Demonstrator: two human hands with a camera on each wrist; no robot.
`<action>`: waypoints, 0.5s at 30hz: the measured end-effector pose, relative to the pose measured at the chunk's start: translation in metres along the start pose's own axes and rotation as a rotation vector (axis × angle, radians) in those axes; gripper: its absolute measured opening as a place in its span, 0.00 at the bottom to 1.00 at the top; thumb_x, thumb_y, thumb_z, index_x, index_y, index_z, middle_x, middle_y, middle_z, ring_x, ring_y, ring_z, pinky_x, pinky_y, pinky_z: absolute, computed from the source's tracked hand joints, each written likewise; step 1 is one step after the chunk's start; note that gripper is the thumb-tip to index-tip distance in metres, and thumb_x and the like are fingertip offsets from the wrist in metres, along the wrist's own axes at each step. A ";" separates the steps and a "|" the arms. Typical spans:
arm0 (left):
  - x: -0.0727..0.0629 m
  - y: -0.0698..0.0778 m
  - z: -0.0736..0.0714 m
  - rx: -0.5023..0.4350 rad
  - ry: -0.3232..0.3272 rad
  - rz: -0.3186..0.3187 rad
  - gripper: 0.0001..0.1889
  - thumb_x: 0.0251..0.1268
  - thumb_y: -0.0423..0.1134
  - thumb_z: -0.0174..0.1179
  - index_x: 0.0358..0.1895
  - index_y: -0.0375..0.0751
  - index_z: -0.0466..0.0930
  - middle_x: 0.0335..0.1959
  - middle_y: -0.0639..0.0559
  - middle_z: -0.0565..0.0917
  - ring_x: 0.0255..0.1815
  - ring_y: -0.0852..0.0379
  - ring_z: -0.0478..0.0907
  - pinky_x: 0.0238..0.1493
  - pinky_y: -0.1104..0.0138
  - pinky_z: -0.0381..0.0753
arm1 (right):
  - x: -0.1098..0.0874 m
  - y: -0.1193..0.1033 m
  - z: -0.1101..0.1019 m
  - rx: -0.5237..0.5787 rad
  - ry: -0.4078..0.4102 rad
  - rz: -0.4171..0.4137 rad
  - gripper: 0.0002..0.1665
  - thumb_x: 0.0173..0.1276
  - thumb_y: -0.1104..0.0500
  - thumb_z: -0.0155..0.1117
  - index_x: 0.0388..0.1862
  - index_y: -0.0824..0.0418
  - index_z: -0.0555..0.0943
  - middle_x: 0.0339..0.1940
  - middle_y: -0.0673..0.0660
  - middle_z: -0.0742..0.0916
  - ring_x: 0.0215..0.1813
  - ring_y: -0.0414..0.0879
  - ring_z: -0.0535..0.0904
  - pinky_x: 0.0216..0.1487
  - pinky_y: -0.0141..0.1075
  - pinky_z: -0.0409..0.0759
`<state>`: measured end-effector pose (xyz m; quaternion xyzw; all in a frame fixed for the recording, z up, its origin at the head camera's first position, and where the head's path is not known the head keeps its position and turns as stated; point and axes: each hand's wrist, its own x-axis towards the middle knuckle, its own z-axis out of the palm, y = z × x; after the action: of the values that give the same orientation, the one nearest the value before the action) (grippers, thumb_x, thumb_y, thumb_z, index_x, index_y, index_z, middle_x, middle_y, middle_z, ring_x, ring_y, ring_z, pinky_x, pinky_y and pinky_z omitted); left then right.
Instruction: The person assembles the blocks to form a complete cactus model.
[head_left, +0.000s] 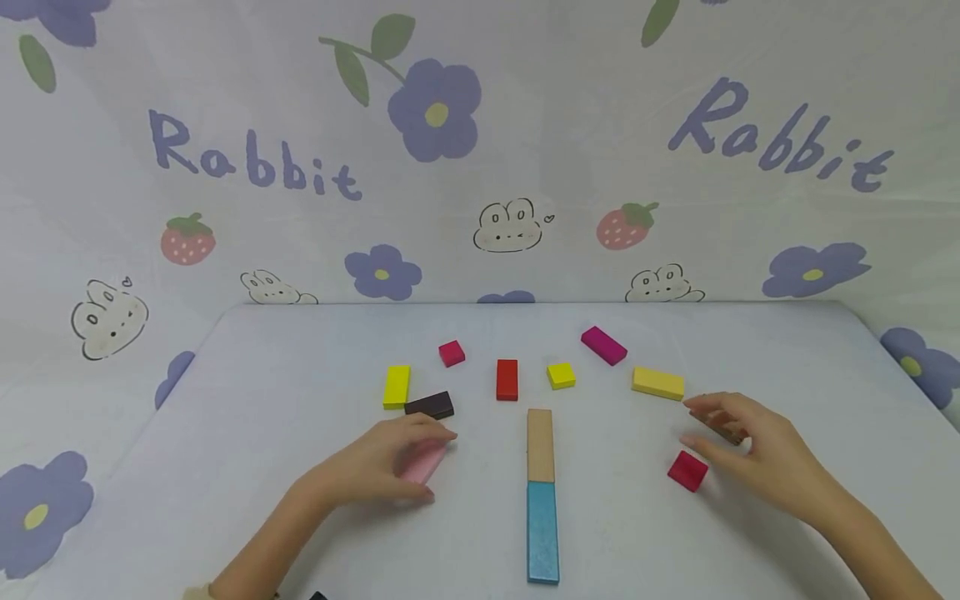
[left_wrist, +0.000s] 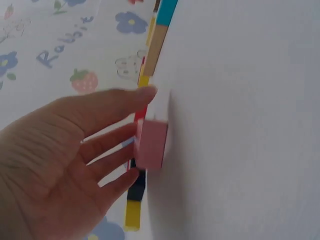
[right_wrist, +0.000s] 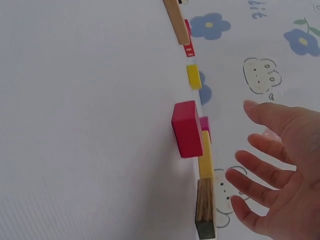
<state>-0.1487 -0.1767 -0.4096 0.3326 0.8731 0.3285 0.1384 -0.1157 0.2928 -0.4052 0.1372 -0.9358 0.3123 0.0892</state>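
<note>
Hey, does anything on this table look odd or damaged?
Nothing looks spilled or damaged. The tan block and blue block line up end to end. A dark thing looks odd: cut off at the head view's bottom edge, it's unidentifiable.

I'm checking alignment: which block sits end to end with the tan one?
The blue block, the only one meeting the near end of the tan block; the others lie apart from both.

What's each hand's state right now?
Left hand: open at the pink block, not gripping; whether it touches can't be told.
Right hand: open near the brown block, holding nothing.
</note>
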 end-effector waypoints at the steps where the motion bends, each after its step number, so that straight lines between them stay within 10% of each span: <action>1: 0.001 0.003 0.002 0.004 0.007 -0.008 0.30 0.62 0.38 0.75 0.68 0.43 0.81 0.65 0.50 0.82 0.64 0.48 0.76 0.63 0.59 0.82 | 0.001 0.001 -0.001 0.002 0.010 -0.007 0.25 0.63 0.61 0.81 0.59 0.60 0.83 0.50 0.57 0.90 0.47 0.44 0.86 0.44 0.25 0.82; 7: 0.015 0.025 0.024 -0.046 0.110 -0.041 0.26 0.68 0.39 0.72 0.68 0.41 0.81 0.65 0.48 0.82 0.66 0.47 0.77 0.66 0.52 0.82 | 0.008 0.007 -0.003 0.012 0.063 -0.051 0.24 0.63 0.65 0.80 0.57 0.63 0.84 0.46 0.58 0.90 0.43 0.31 0.81 0.40 0.23 0.79; 15: 0.034 0.044 0.046 -0.041 0.025 -0.074 0.31 0.71 0.46 0.71 0.75 0.46 0.76 0.74 0.51 0.75 0.75 0.50 0.72 0.74 0.51 0.74 | 0.021 0.017 -0.006 -0.043 0.064 0.020 0.26 0.67 0.60 0.78 0.61 0.65 0.82 0.55 0.67 0.87 0.51 0.59 0.84 0.43 0.26 0.79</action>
<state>-0.1309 -0.1073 -0.4160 0.2929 0.8795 0.3454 0.1462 -0.1401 0.3058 -0.4049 0.1160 -0.9403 0.2971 0.1187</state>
